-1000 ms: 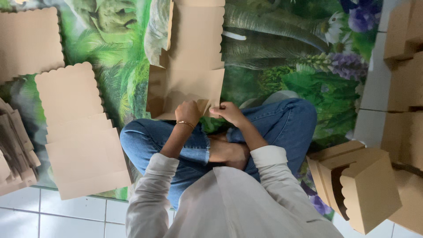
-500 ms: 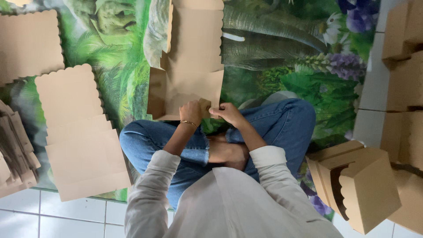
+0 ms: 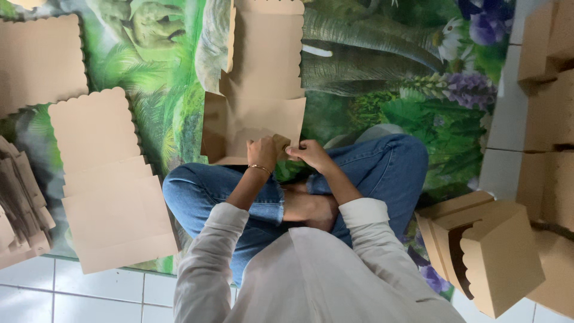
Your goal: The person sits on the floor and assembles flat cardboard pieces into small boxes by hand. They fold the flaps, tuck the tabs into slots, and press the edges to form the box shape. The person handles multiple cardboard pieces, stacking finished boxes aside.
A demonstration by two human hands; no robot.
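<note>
Home floor workspace: jungle-print mat (image 3: 167, 107) on white tiles (image 3: 72, 296), folded cardboard boxes (image 3: 496, 257) piled w/ flat blanks (image 3: 101, 179)

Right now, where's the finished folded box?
Head view: the folded brown box sits at the lower right, beside the person's right knee, on the edge of the jungle-print mat and the white tile floor, just below more stacked brown boxes.
</note>
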